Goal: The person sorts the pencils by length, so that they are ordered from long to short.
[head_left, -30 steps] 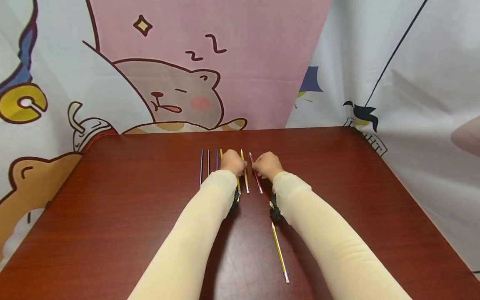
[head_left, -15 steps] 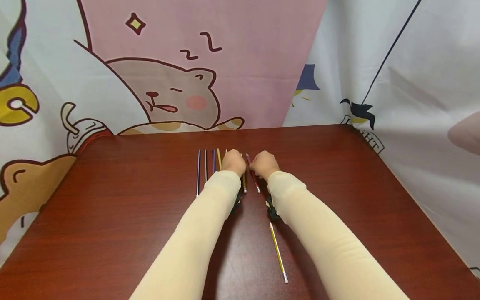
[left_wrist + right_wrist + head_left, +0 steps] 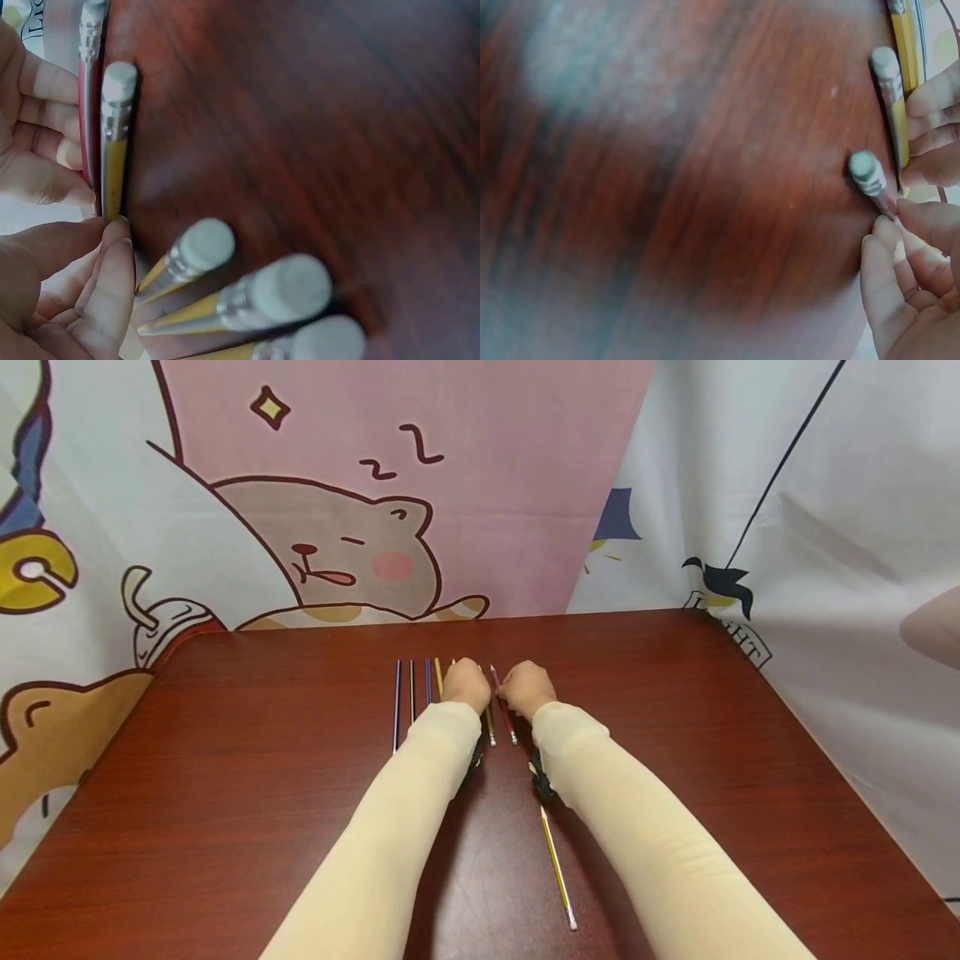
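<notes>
In the left wrist view, my left hand [image 3: 71, 289] pinches a yellow pencil [image 3: 114, 169] between thumb and fingertips, its white eraser end toward the camera. Beside it, my right hand [image 3: 915, 277] pinches a red pencil [image 3: 877, 191] with thumb and index finger. From the head view, the left hand [image 3: 467, 683] covers most of the yellow pencil [image 3: 491, 728], while the right hand [image 3: 528, 687] is just right of the slightly slanted red pencil [image 3: 508, 722]. The two pencils lie side by side with a narrow gap, erasers toward me.
Left of the hands, a dark blue pencil [image 3: 397, 706], a black pencil [image 3: 412, 693], a blue pencil [image 3: 428, 681] and a yellow pencil [image 3: 438, 677] lie in a row, partly behind the left arm. Another yellow pencil [image 3: 557, 864] lies nearer on the brown table [image 3: 187, 827].
My left hand has shifted right, over the upper part of the yellow pencil. My right hand has drawn the red pencil slightly left, nearer to the yellow one. The head view has turned a little.
</notes>
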Demonstrator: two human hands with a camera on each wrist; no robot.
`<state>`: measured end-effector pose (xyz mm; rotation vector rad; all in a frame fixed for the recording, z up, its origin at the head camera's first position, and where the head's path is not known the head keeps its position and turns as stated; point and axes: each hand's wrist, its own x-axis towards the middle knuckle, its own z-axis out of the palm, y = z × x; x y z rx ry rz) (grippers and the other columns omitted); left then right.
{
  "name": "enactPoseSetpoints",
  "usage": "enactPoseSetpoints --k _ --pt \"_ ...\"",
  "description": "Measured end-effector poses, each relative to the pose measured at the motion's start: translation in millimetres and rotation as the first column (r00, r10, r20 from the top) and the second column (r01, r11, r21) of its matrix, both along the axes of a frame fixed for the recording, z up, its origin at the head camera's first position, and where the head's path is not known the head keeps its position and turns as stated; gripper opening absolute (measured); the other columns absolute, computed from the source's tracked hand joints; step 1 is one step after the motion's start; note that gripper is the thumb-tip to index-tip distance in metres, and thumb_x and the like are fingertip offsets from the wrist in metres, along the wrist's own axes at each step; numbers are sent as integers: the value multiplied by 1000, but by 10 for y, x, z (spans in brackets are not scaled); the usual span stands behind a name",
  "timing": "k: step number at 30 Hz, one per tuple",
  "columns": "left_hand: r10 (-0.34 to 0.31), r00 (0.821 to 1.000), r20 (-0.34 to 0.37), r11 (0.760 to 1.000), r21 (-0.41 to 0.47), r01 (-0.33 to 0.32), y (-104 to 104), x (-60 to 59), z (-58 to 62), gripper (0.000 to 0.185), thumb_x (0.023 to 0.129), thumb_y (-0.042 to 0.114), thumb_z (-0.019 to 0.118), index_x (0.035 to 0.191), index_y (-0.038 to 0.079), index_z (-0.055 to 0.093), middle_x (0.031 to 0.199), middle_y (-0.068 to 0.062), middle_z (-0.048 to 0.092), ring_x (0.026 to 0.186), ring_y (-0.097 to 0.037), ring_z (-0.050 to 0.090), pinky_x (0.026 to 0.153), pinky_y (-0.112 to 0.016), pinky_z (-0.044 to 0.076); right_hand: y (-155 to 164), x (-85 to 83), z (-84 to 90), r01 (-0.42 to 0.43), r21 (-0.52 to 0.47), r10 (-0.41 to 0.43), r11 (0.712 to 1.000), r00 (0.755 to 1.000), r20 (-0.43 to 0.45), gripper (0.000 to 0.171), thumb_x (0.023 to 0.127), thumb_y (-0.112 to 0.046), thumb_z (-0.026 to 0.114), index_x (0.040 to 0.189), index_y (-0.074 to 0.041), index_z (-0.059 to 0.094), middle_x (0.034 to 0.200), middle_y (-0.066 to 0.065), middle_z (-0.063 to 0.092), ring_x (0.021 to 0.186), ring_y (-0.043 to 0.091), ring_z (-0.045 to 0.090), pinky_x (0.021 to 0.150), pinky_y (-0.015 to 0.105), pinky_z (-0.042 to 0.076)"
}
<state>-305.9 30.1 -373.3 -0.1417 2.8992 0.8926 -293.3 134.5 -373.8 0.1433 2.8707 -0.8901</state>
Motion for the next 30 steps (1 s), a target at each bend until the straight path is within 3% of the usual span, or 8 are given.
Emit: enactPoseSetpoints --k 14,20,24,26,30 --pt "14 1000 -10 1000 27 -14 -52 46 34 30 101 18 49 104 -4 70 106 -19 69 98 -30 66 81 -39 56 -24 56 52 -6 -4 6 1000 1000 6 17 90 -14 65 81 -1 72 57 2 61 47 11 55 48 23 48" --pt "5 1000 -12 997 80 -4 -92 83 122 19 91 16 65 93 -2 72 96 -16 71 85 -25 67 71 -35 56 -8 68 96 -3 -15 3 1000 1000 -7 17 90 -15 65 82 -1 73 65 5 66 50 12 57 49 23 48" --pt "-5 1000 -11 993 114 6 -123 99 168 20 89 18 70 90 -2 73 93 -15 71 85 -25 65 73 -36 56 9 79 124 -7 -3 7 1000 1000 -26 18 90 -16 64 83 -2 73 64 4 65 51 12 56 48 23 46" --pt "-18 999 -28 994 109 21 -147 109 182 21 88 19 71 85 -2 73 89 -14 71 85 -25 65 84 -36 54 15 89 142 -13 10 14 1000 999 -43 18 90 -17 64 83 -3 73 62 3 64 52 12 56 49 23 45" --pt "-30 998 -49 983 180 39 -223 156 214 23 89 18 68 81 -3 73 78 -13 71 78 -26 67 78 -34 54 24 127 192 -29 19 31 999 996 -84 18 88 -19 65 85 -4 74 64 2 65 58 14 57 55 25 45"
